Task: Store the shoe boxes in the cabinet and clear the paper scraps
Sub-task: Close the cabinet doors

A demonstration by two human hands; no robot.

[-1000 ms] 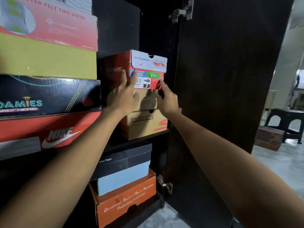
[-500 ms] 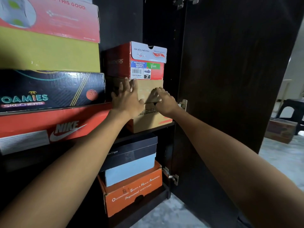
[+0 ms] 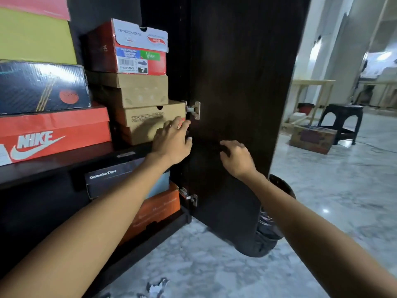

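The dark cabinet's shelf [image 3: 64, 160] holds stacked shoe boxes: a red Skechers box [image 3: 129, 48] on a plain brown box [image 3: 131, 91] on a brown Skechers box [image 3: 141, 123]. To their left lies a red Nike box [image 3: 53, 132] under a black box [image 3: 40, 87]. My left hand [image 3: 171, 143] hovers open at the brown Skechers box's lower right corner. My right hand [image 3: 236, 158] is open with curled fingers in front of the open cabinet door [image 3: 240, 72], holding nothing. Paper scraps [image 3: 156, 287] lie on the floor by the cabinet base.
A black Onitsuka Tiger box [image 3: 107, 179] and an orange box [image 3: 159, 209] sit on the lower shelf. A dark bin [image 3: 270, 229] stands behind the door. Across the marble floor are a cardboard box [image 3: 311, 138], a black stool [image 3: 341, 119] and a wooden table [image 3: 311, 91].
Both hands have come off the stacked boxes and dropped lower and to the right. The view has swung right and down, showing the floor, scraps and bin.
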